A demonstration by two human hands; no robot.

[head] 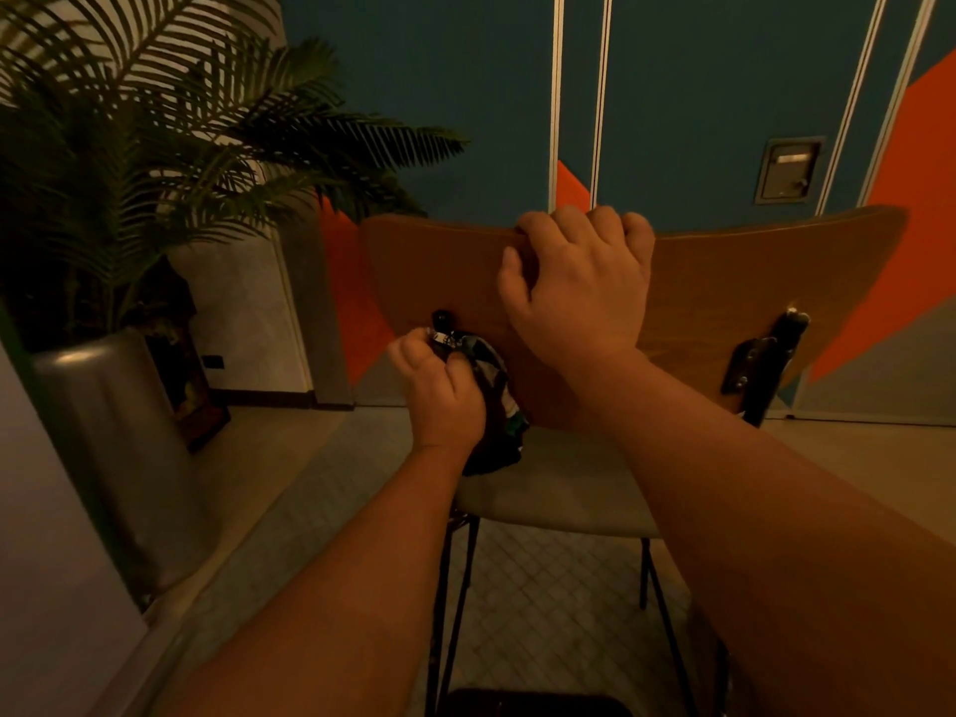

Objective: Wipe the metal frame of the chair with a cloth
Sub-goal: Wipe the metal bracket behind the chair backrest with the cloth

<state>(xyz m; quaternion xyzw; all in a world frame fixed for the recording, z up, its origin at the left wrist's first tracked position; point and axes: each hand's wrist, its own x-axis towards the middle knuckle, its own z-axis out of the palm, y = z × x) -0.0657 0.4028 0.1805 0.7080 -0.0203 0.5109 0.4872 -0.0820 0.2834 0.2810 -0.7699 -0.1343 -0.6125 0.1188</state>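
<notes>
Here, the curved brown plywood chair back stood on its thin black metal frame, steadied by the right hand, whose grip curled over the back's top edge. The left hand held a bunched dark patterned cloth in a closed grip, pressed against the frame's left upright bracket just behind the back. Wiping of that upright seemed under way; next would likely come sliding the cloth down toward the legs.
</notes>
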